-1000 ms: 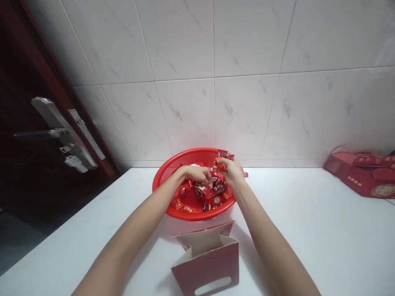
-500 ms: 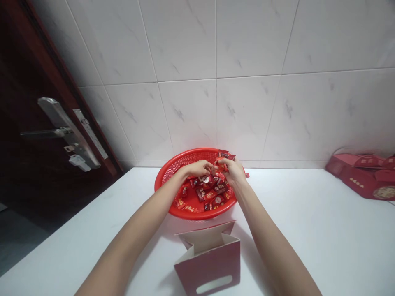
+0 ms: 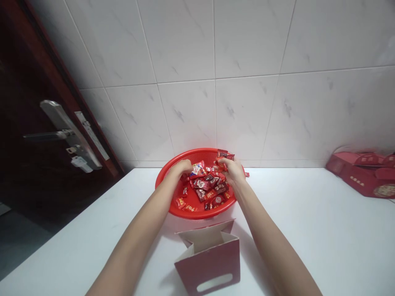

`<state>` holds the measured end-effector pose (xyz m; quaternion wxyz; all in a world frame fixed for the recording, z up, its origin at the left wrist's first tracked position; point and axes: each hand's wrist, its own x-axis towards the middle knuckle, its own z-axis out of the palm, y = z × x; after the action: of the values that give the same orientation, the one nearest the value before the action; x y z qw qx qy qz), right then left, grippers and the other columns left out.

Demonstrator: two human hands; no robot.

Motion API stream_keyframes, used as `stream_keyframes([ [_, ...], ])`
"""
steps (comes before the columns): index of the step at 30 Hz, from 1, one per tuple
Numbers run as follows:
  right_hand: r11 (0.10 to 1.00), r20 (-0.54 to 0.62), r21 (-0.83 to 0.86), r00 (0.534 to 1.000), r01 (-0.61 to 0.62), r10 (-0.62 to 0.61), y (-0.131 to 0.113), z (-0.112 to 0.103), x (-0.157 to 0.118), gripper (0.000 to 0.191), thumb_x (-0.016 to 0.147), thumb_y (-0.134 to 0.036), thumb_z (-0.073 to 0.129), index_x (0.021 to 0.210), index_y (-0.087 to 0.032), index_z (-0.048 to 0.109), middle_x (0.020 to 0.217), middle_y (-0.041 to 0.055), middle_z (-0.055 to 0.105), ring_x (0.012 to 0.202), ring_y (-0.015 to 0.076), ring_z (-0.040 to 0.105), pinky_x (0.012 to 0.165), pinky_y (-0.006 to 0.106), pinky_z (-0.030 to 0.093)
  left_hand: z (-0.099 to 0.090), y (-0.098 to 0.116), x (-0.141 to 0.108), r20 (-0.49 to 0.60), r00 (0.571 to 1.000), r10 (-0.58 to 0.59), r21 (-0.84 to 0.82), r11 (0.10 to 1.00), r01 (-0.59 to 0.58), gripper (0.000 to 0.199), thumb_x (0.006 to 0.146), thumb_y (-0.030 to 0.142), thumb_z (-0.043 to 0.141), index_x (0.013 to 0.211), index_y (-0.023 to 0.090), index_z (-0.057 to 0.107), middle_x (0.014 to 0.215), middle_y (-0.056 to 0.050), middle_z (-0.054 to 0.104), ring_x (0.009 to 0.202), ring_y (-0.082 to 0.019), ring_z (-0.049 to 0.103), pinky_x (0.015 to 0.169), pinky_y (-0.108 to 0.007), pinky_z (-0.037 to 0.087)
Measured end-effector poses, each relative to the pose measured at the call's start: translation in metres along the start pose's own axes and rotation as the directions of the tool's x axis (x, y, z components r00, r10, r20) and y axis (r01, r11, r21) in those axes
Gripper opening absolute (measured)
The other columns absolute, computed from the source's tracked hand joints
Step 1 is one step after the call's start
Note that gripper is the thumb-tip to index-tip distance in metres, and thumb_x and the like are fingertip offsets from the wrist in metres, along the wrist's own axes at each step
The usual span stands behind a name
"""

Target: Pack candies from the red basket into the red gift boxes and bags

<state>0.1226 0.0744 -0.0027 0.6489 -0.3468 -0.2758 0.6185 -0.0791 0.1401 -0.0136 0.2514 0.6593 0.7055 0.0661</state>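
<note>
- Wrapped candies showed between the closed fingers of the right hand, which gripped a small bunch at the right side of the red mesh basket.
- Left hand reached inside at the left, beside a blue-and-white packet; its fingers were mostly hidden, so one could not tell whether they held anything.
- More candies lay loose across the basket's bottom.
- Nearer the person, an open-topped box stood on the white table.
- Farther right sat red cartons.

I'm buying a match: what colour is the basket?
The basket is bright red; see the head view.
</note>
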Motion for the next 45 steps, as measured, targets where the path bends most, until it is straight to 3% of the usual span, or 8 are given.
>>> stream_keyframes([
  [6,1.000,-0.009,-0.005,1.000,-0.003,0.003,-0.001,0.002,-0.001,0.021,0.057,0.000,0.062,0.067,-0.017,0.056,0.060,-0.0041,0.064,0.056,0.0113,0.061,0.050,0.022,0.055,0.003,0.001,0.004,-0.165,0.967,0.195,-0.084,0.974,-0.211,0.032,0.064,0.014,0.055,0.092,0.019,0.070,0.105,-0.010,0.074,0.102,-0.025,0.067,0.078,-0.026,0.050],
  [10,1.000,-0.002,-0.018,1.000,-0.004,0.004,0.000,0.001,-0.001,0.021,0.057,0.000,0.062,0.068,-0.017,0.056,0.061,-0.0036,0.066,0.056,0.0113,0.062,0.050,0.022,0.054,0.010,0.005,0.011,-0.196,0.947,0.254,-0.097,0.956,-0.276,0.052,0.074,0.028,0.058,0.126,0.020,0.062,0.145,-0.013,0.057,0.130,-0.025,0.055,0.092,-0.025,0.048],
  [17,1.000,-0.004,-0.006,1.000,-0.006,0.006,-0.002,0.002,-0.004,0.020,0.057,-0.001,0.061,0.067,-0.017,0.055,0.058,-0.0038,0.063,0.055,0.0112,0.062,0.050,0.021,0.055,0.010,0.008,0.001,-0.071,0.990,0.121,0.077,0.990,-0.116,0.025,0.077,0.036,0.061,0.067,0.015,0.069,0.067,-0.010,0.071,0.065,-0.024,0.069,0.057,-0.028,0.047],
  [20,1.000,0.004,-0.013,1.000,-0.003,0.003,-0.002,0.001,-0.004,0.020,0.056,-0.002,0.061,0.068,-0.017,0.055,0.059,-0.0036,0.063,0.056,0.0114,0.062,0.051,0.021,0.055,0.011,0.010,-0.001,-0.111,0.985,0.135,0.119,0.985,-0.121,0.013,0.071,0.021,0.065,0.080,0.017,0.073,0.077,-0.007,0.074,0.072,-0.022,0.071,0.060,-0.024,0.048],
  [27,1.000,0.023,-0.015,1.000,0.020,-0.020,-0.001,0.000,-0.003,0.021,0.053,-0.003,0.064,0.065,-0.018,0.056,0.060,-0.0044,0.062,0.058,0.0114,0.061,0.052,0.021,0.055,0.023,0.019,0.003,-0.036,0.946,0.321,0.125,0.941,-0.315,0.067,0.071,0.016,0.066,0.137,0.027,0.059,0.140,-0.004,0.063,0.123,-0.024,0.062,0.093,-0.025,0.051],
  [31,1.000,0.012,-0.017,1.000,0.014,-0.014,0.000,0.000,-0.002,0.020,0.053,-0.004,0.064,0.064,-0.018,0.056,0.060,-0.0040,0.063,0.060,0.0121,0.062,0.052,0.022,0.054,0.024,0.020,0.003,0.114,0.943,0.312,0.153,0.933,-0.327,0.078,0.065,0.023,0.075,0.140,0.029,0.056,0.127,-0.003,0.070,0.112,-0.026,0.068,0.083,-0.025,0.054],
  [36,1.000,0.020,-0.026,1.000,0.014,-0.014,0.000,0.000,-0.001,0.020,0.053,-0.004,0.063,0.066,-0.018,0.056,0.059,-0.0037,0.063,0.059,0.0124,0.062,0.052,0.022,0.054,0.024,0.020,0.001,0.049,0.984,0.173,0.208,0.961,-0.180,0.085,0.060,0.014,0.073,0.143,0.019,0.052,0.126,-0.012,0.070,0.104,-0.030,0.070,0.074,-0.029,0.055],
  [45,0.999,0.004,-0.036,0.999,0.038,-0.038,0.001,0.000,-0.001,0.020,0.055,-0.003,0.062,0.067,-0.017,0.056,0.059,-0.0039,0.063,0.057,0.0115,0.060,0.050,0.021,0.052,0.036,0.024,0.006,0.051,0.924,0.379,0.049,0.923,-0.381,0.049,0.060,0.011,0.068,0.106,0.025,0.076,0.099,0.000,0.078,0.092,-0.022,0.071,0.076,-0.023,0.051],
])
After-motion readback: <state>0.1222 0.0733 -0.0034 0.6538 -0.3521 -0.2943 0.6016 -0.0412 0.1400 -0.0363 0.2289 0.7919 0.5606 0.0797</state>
